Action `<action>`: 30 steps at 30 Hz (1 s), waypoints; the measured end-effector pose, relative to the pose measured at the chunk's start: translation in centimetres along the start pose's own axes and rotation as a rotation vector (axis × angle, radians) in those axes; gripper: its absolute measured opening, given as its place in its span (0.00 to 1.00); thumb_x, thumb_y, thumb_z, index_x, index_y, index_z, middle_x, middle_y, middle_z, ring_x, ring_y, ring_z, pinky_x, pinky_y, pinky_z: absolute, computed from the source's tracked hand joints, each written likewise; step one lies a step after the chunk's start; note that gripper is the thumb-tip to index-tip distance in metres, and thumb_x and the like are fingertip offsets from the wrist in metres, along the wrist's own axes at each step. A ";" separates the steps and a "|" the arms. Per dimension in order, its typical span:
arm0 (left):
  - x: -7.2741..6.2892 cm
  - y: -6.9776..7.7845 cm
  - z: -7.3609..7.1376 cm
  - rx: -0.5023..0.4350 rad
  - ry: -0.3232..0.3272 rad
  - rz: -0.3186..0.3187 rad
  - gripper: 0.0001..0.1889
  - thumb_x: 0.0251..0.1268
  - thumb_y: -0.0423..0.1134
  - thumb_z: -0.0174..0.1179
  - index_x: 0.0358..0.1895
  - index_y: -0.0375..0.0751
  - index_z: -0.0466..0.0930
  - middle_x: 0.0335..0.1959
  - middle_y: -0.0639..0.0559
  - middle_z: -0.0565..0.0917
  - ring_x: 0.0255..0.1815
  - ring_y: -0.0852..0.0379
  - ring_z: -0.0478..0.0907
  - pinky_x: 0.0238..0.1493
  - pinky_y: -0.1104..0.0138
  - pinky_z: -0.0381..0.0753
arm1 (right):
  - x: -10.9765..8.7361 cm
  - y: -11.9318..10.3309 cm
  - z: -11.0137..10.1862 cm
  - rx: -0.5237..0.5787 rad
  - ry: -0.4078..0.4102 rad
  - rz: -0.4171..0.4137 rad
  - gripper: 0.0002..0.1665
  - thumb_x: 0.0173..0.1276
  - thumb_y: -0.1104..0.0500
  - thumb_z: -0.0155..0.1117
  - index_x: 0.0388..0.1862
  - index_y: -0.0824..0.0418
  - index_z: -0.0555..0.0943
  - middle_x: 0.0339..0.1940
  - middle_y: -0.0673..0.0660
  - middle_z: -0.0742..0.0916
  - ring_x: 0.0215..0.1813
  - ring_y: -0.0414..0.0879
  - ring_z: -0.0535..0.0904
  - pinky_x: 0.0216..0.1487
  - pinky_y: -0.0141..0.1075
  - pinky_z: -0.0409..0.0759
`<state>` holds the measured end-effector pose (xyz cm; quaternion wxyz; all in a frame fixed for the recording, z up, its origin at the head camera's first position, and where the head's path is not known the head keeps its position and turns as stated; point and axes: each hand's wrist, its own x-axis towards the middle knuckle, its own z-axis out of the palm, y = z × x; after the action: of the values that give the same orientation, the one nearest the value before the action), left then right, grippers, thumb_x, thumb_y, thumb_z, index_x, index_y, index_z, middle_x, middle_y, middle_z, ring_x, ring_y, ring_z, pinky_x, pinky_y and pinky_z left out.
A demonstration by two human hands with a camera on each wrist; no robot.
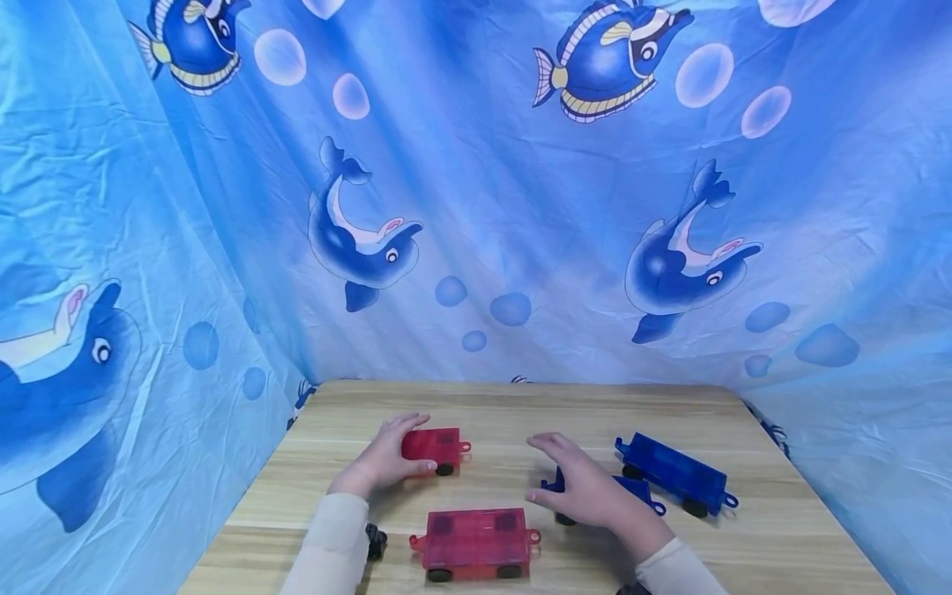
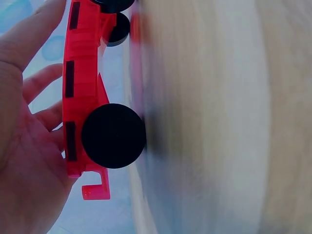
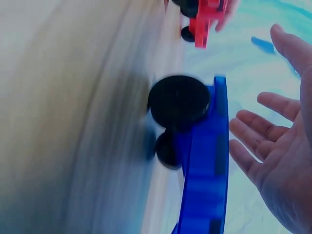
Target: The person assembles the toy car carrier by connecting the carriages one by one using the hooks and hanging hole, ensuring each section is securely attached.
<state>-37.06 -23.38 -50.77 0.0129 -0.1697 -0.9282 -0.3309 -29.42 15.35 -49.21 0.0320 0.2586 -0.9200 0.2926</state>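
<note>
My left hand (image 1: 387,453) spans a small red toy train car (image 1: 444,446), thumb along its near side and fingers at its far side. In the left wrist view that car shows black wheels (image 2: 114,136) and a hook at its end. The right hand (image 1: 583,487) hovers over a blue toy train car (image 1: 632,486), fingers spread and partly hiding it. A gap shows between those fingers (image 3: 261,129) and the blue car's side in the right wrist view. Nearer to me, between my forearms, stands another red car (image 1: 476,541) with a hook and a ring.
A second blue car (image 1: 675,473) stands slantwise to the right of the right hand. Something small and black (image 1: 376,542) lies beside the left sleeve. The wooden table (image 1: 535,405) meets a blue curtain (image 1: 476,248) printed with sea animals at its back and sides.
</note>
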 end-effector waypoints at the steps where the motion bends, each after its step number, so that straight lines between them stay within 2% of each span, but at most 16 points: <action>1: 0.0 0.0 0.0 0.000 -0.004 0.000 0.50 0.53 0.57 0.81 0.80 0.52 0.68 0.80 0.43 0.64 0.82 0.25 0.47 0.76 0.33 0.54 | 0.0 -0.2 0.1 0.001 -0.009 -0.005 0.53 0.64 0.21 0.63 0.82 0.42 0.65 0.78 0.47 0.71 0.78 0.54 0.67 0.71 0.58 0.72; 10: -0.1 -0.4 0.2 0.039 0.003 0.015 0.44 0.50 0.50 0.84 0.74 0.49 0.76 0.74 0.44 0.74 0.81 0.30 0.55 0.79 0.38 0.52 | -0.1 -2.1 1.0 0.041 -0.078 -0.060 0.48 0.66 0.31 0.72 0.81 0.39 0.67 0.74 0.44 0.74 0.74 0.52 0.72 0.68 0.57 0.76; 18: -0.2 -0.3 0.3 0.038 -0.004 -0.001 0.42 0.51 0.47 0.84 0.72 0.52 0.77 0.71 0.48 0.76 0.81 0.28 0.53 0.76 0.37 0.59 | -0.4 -3.9 2.1 0.068 -0.171 -0.051 0.46 0.63 0.28 0.71 0.78 0.34 0.69 0.73 0.42 0.75 0.72 0.49 0.74 0.67 0.57 0.77; 23: -0.2 -0.1 0.3 0.040 -0.008 0.001 0.42 0.51 0.46 0.84 0.72 0.50 0.77 0.70 0.48 0.76 0.81 0.28 0.53 0.75 0.38 0.61 | -0.4 -4.7 2.6 0.079 -0.224 -0.060 0.45 0.63 0.26 0.69 0.77 0.32 0.70 0.72 0.40 0.76 0.70 0.44 0.75 0.66 0.54 0.79; 25: -0.3 -0.1 0.2 0.043 -0.008 0.003 0.42 0.51 0.46 0.84 0.72 0.50 0.77 0.70 0.48 0.76 0.80 0.29 0.54 0.74 0.38 0.63 | -0.5 -4.9 2.8 0.089 -0.246 -0.067 0.45 0.63 0.25 0.70 0.77 0.32 0.70 0.71 0.40 0.76 0.69 0.43 0.75 0.66 0.52 0.80; 30: -0.4 -0.1 0.2 0.056 -0.005 0.007 0.42 0.49 0.47 0.85 0.71 0.50 0.78 0.68 0.50 0.78 0.74 0.36 0.66 0.69 0.42 0.72 | -0.9 -5.2 3.5 0.077 -0.301 -0.105 0.49 0.61 0.25 0.71 0.78 0.35 0.70 0.71 0.41 0.76 0.67 0.40 0.75 0.64 0.47 0.81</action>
<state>-36.72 -23.41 -51.05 0.0162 -0.1735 -0.9365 -0.3043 -25.81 10.23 -49.55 -0.1008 0.3481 -0.8879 0.2835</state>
